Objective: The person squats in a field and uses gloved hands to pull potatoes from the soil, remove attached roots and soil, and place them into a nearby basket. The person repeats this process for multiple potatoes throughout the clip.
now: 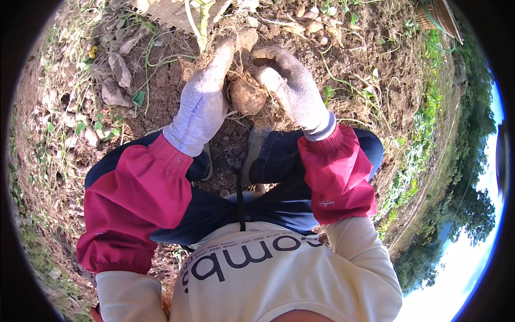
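Note:
My left hand, in a soiled pale knit glove, grips the root crown of a vine by its thick green stem. A round, soil-covered tuber hangs among fine roots between my two hands. My right hand, gloved alike, is at the right of the tuber with its fingers curled and the thumb beside the root cluster. Whether its fingers close on a root cannot be told. Both hands are above the soil in front of my shoes.
Several tubers lie on the soil at the upper right, others at the left among vines. A woven mat or basket is at the top, and a woven basket at the upper right. My knees flank my arms.

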### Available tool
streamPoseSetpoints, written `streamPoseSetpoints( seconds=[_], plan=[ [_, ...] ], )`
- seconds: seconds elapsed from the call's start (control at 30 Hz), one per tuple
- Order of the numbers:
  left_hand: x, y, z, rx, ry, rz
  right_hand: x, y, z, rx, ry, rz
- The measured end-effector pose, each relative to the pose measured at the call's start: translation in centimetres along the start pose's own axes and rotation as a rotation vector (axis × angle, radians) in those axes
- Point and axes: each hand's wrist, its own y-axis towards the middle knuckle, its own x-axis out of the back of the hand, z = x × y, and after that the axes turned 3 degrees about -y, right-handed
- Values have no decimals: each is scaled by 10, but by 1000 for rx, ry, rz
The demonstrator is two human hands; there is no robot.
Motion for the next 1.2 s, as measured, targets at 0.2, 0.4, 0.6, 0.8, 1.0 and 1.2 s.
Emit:
streamPoseSetpoints(
  seconds=[0.2,0.4,0.6,0.8,1.0,1.2],
  plan=[
    [0,3,-2,162,-39,-61,-11,-4,11,-161,-45,-11],
    [-11,-5,-1,357,396,72,3,-3,5,-403,-1,-220],
    [-3,-3,4,201,447,75,17,10,-15,-23,-240,-317],
    [-3,-5,9,-171,1255,-23,1,-2,-3,-151,230,-136],
    [-9,-6,18,81,218,30,-23,-11,6,-202,216,-320],
    [-8,-7,20,-90,574,-72,-34,-18,6,-141,393,-341]
  ],
)
